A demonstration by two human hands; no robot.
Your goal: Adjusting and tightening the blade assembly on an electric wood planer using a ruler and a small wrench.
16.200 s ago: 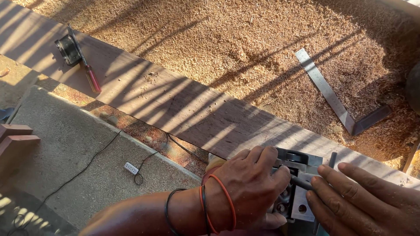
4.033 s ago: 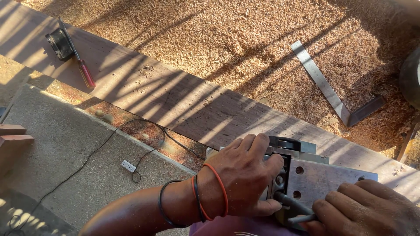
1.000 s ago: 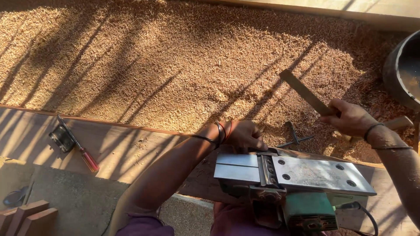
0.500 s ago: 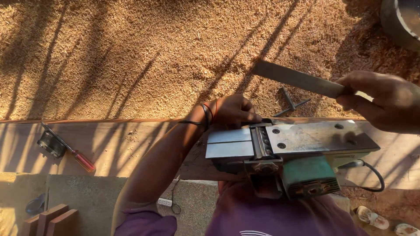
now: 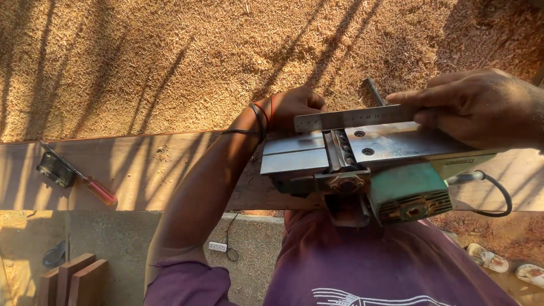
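Head view: at far left a red-handled screwdriver (image 5: 101,192) and a small dark block-shaped tool (image 5: 55,169) lie on the long wooden plank (image 5: 170,164). The left hand (image 5: 294,107), forearm stretched forward with cord bracelets at the wrist, curls closed on the far edge of the upturned green electric planer (image 5: 374,170). The right hand (image 5: 481,107), knuckles up, pinches a flat steel ruler (image 5: 351,119), laid across the planer's metal sole between both hands.
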